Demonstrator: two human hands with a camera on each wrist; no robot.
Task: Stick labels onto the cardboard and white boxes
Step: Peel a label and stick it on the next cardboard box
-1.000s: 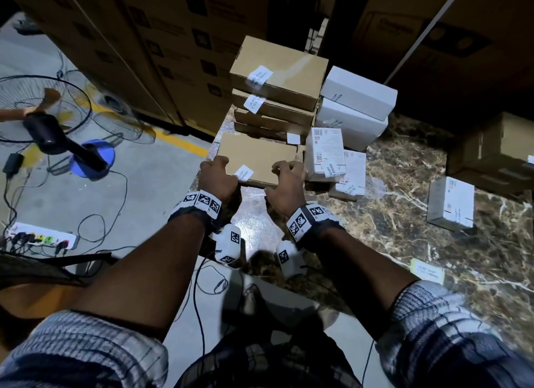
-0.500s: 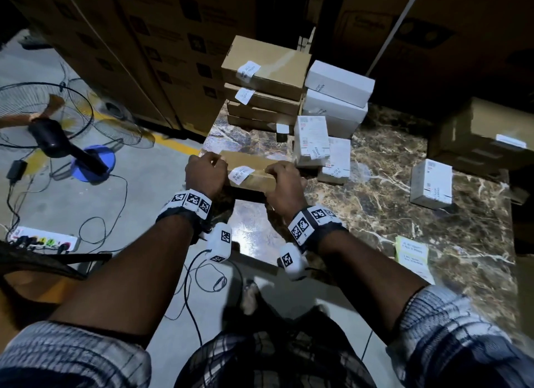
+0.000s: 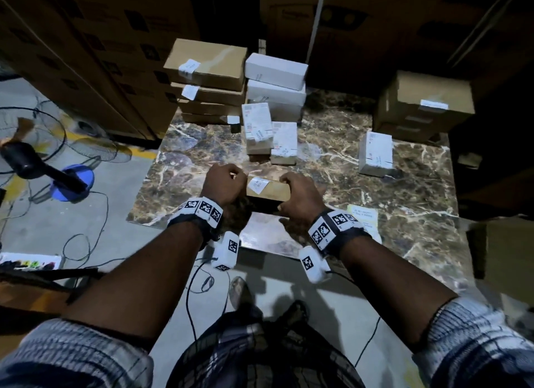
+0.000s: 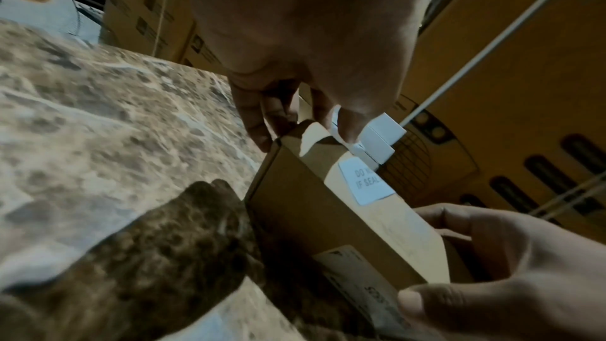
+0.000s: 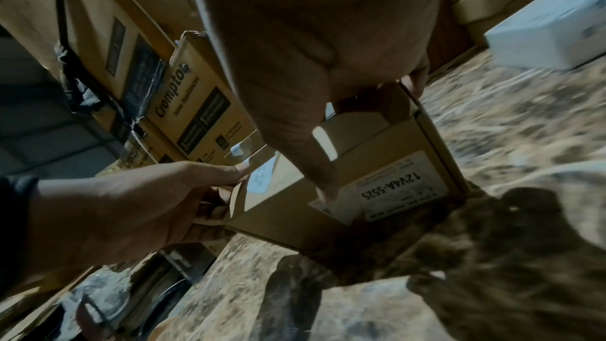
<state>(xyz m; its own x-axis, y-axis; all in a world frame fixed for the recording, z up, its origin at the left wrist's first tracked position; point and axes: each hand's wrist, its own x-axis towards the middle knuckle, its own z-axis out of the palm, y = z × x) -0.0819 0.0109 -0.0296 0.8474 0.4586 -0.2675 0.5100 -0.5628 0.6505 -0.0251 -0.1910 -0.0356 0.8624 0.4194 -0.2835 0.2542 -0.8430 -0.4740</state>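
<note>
I hold a flat cardboard box (image 3: 271, 189) tilted on edge above the marble table (image 3: 404, 191), near its front. My left hand (image 3: 224, 182) grips its left end, my right hand (image 3: 300, 192) its right end. A small white seal label (image 3: 258, 183) sits on the box's upper face by the left hand; it shows in the left wrist view as the seal label (image 4: 365, 180). The box (image 5: 377, 173) carries a printed label (image 5: 400, 186) on its side, under my right thumb. A yellowish label sheet (image 3: 363, 214) lies on the table right of my right wrist.
A stack of labelled cardboard boxes (image 3: 208, 78) and white boxes (image 3: 274, 81) stands at the table's back. Two small white boxes (image 3: 270, 136) lie mid-table, another white box (image 3: 375, 149) to the right. Large cartons (image 3: 424, 104) stand back right. A fan (image 3: 31, 156) and cables are on the floor at left.
Both hands have lifted the cardboard box from the table's back left, pulled it toward me and tipped it up on edge.
</note>
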